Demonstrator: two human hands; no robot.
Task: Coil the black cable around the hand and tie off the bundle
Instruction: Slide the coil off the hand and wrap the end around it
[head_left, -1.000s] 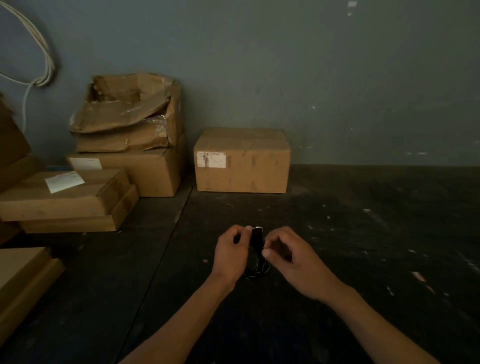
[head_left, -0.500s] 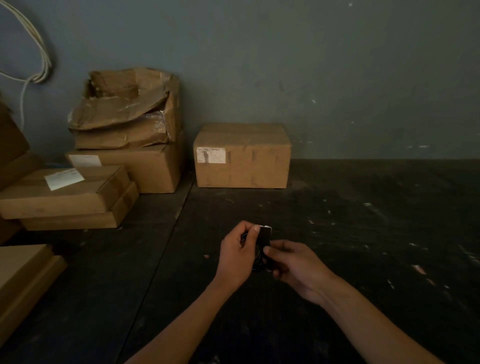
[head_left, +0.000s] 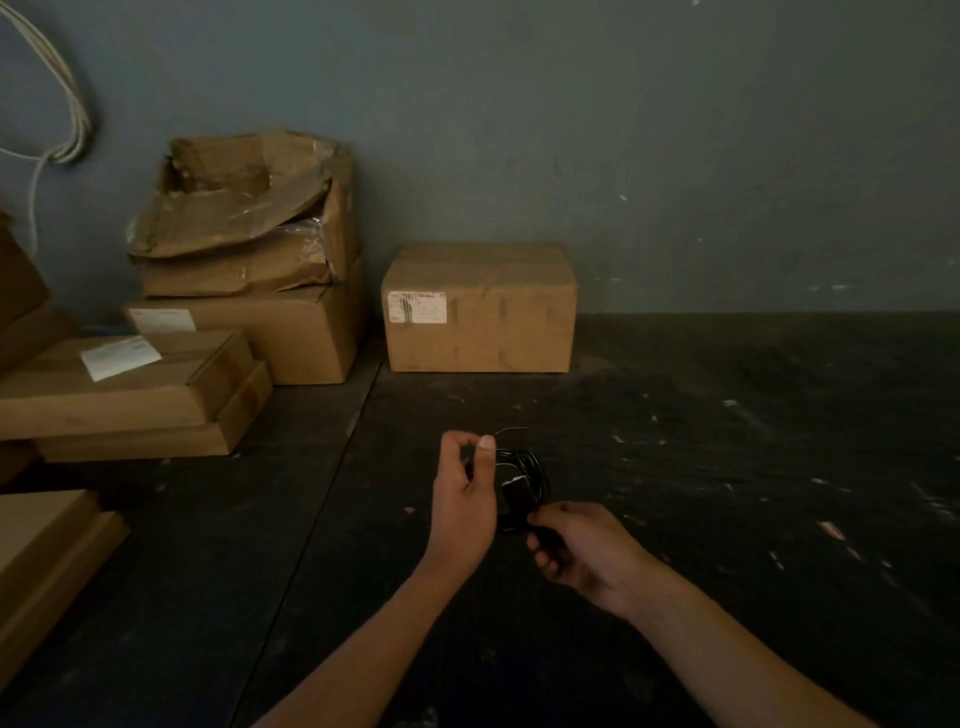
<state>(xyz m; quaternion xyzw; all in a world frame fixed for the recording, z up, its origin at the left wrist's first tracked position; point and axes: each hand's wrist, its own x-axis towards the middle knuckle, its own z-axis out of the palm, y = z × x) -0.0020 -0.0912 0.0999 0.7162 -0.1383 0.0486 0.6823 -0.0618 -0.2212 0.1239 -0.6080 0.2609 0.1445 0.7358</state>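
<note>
A small bundle of coiled black cable (head_left: 525, 480) hangs between my two hands above the dark table. My left hand (head_left: 464, 496) pinches the top of the coil between thumb and fingers, and a thin loose end sticks out to the right above it. My right hand (head_left: 581, 551) grips the lower part of the bundle from below and right, fingers closed on it. A dark flat piece with a pale edge sits in the middle of the coil. The dim light hides the individual turns.
Cardboard boxes stand along the back: a closed one (head_left: 480, 307) straight ahead, a crushed open one (head_left: 244, 215) stacked at the left, flat boxes (head_left: 130, 384) further left. White cables (head_left: 62, 104) hang on the grey wall. The dark tabletop (head_left: 727, 493) stretches to the right.
My right hand slid from the top of the bundle down to its lower right. The coil has opened into a visible loop and a loose end now shows above it.
</note>
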